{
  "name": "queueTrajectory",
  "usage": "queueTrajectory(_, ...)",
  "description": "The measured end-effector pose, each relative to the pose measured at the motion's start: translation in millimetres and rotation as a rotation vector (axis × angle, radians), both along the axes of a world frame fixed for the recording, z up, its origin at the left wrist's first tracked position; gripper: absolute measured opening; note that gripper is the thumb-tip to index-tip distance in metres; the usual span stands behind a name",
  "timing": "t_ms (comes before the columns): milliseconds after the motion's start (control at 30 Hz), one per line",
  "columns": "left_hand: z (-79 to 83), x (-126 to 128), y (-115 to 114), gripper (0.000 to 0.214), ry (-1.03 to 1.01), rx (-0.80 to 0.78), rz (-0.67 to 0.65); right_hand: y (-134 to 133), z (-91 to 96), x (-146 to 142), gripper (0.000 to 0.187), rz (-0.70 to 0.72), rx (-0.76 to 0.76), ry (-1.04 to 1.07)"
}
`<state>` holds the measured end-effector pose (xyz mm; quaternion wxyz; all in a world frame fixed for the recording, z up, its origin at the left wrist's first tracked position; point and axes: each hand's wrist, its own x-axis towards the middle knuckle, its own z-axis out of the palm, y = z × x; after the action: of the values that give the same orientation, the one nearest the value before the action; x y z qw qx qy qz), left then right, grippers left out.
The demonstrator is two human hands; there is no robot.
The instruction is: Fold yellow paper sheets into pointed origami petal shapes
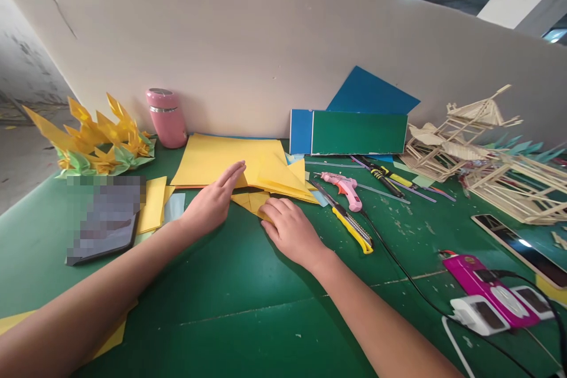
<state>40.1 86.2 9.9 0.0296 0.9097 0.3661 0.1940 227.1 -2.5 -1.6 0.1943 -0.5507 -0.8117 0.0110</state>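
Note:
A folded piece of yellow paper (pixel 249 201) with creases lies on the green table between my hands. My right hand (pixel 292 230) has its fingers curled over the paper's right end, with the thumb at its near edge. My left hand (pixel 210 204) is at the paper's left end, fingers stretched out and held side by side, pointing away from me. The left thumb is hidden. Just behind both hands lies a stack of large yellow paper sheets (pixel 221 156), some folded over at the right.
A pink hot glue gun (pixel 343 188) and a yellow utility knife (pixel 352 227) lie right of my right hand. Left are a tablet-like device (pixel 108 218), a pink flask (pixel 167 121) and folded-paper flowers (pixel 100 144). A magenta power strip (pixel 487 289) and stick models (pixel 460 147) are at right.

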Motion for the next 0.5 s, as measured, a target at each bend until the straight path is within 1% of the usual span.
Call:
queueTrajectory(167,-1.1,-1.2,-0.6,0.082,0.025,-0.015,-0.018,5.6,-4.4,-3.1,0.031,-0.012,0.02,0.006)
queueTrajectory(233,-0.5,-2.0,-1.7,0.083,0.054,-0.023,-0.052,8.0,-6.4,-5.7,0.035,-0.033,0.015,0.009)
queueTrajectory(333,-0.6,-2.7,-4.9,0.076,0.118,-0.036,-0.139,10.5,-7.8,-6.9,0.04,-0.038,0.017,0.042)
queueTrajectory(367,-1.1,-2.8,-6.4,0.073,0.136,-0.039,-0.168,11.3,-7.7,-5.8,0.038,-0.033,0.035,0.067)
queueTrajectory(433,-2.8,-3.3,-9.6,0.068,0.155,-0.044,-0.206,13.3,-7.0,-0.9,0.028,-0.048,0.11,0.13)
queueTrajectory(467,-3.8,-3.6,-11.1,0.068,0.161,-0.045,-0.215,14.6,-7.0,3.0,0.024,-0.078,0.164,0.161)
queueTrajectory(500,-5.0,-4.0,-12.4,0.069,0.166,-0.046,-0.215,16.1,-7.4,7.6,0.024,-0.137,0.22,0.182)
